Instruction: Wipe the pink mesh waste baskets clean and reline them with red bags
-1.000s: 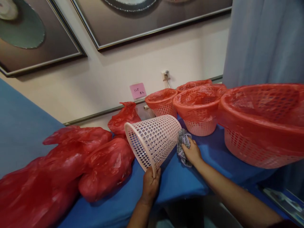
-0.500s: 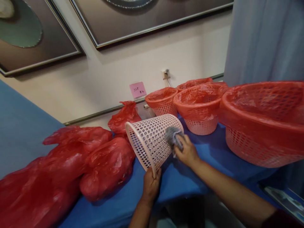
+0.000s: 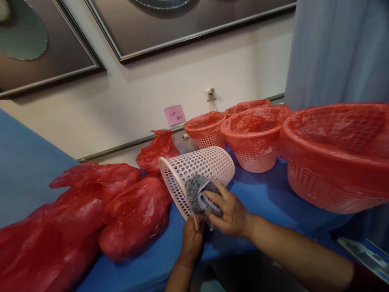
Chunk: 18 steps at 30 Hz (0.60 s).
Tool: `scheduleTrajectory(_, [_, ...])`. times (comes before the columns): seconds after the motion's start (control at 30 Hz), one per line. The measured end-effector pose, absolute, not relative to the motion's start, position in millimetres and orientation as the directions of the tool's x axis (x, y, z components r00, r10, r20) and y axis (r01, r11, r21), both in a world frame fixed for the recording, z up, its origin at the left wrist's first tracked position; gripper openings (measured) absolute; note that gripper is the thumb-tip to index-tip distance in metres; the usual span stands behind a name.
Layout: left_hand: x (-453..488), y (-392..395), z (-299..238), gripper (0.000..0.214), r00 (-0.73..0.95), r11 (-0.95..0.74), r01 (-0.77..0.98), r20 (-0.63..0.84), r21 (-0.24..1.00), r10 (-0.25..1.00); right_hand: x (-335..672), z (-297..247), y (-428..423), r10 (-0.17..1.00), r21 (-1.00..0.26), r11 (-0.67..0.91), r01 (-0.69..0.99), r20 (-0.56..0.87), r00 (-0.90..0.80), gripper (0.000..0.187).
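A pale pink perforated plastic wastebasket (image 3: pixel 209 160) lies tilted on its side above the blue tablecloth (image 3: pixel 255 207), its open mouth facing left. My left hand (image 3: pixel 192 241) is closed on the near, lower part of its rim. In my right hand (image 3: pixel 232 211) is a grey fuzzy cleaning cloth (image 3: pixel 196 192), bunched up and pressed against the basket's side close to the rim. The cloth hides part of the holes and rim, and the fingertips of my left hand are partly hidden.
Red plastic bags (image 3: pixel 133 219), bulging, lie on the left. Several baskets lined with red bags stand to the right, the largest basket (image 3: pixel 331 190) nearest. Behind, a pink note (image 3: pixel 174 115) and a socket (image 3: pixel 210 95) are on the wall below framed pictures (image 3: pixel 194 24).
My right hand has slid the cloth left and toward me along the basket, from near its base to near its rim. My left hand keeps its hold on the rim.
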<state>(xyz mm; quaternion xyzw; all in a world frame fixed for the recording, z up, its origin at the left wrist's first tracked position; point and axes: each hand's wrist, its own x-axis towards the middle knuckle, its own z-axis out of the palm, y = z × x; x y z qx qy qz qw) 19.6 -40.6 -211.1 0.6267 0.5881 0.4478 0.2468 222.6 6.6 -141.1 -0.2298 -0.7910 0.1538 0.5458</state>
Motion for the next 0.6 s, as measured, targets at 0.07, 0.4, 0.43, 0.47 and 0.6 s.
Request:
scheduleTrajectory(0.07, [20, -41, -211, 0.054, -0.079, -0.181, 0.541, 0.264, 0.821, 0.961, 232, -149, 40, 0.678, -0.616, 0.721, 0.318, 0.723, -0.136, 0.051])
scheduleTrajectory(0.4, [23, -33, -208, 0.048, -0.068, -0.188, 0.599, 0.283, 0.778, 0.957, 248, -152, 62, 0.79, -0.722, 0.533, 0.441, 0.611, 0.045, 0.048])
scheduleTrajectory(0.43, [23, -33, -208, 0.047, -0.041, -0.212, 0.598, 0.293, 0.773, 0.955, 241, -144, 45, 0.716, -0.647, 0.657, 0.387, 0.696, -0.052, 0.049])
scheduleTrajectory(0.47, [24, -33, -207, 0.047, -0.015, -0.234, 0.598, 0.302, 0.767, 0.953, 235, -136, 31, 0.635, -0.569, 0.757, 0.32, 0.757, -0.156, 0.051])
scheduleTrajectory(0.6, [25, -33, -204, 0.046, 0.004, -0.249, 0.627, 0.316, 0.738, 0.949, 226, -125, 24, 0.548, -0.494, 0.835, 0.243, 0.788, -0.281, 0.054])
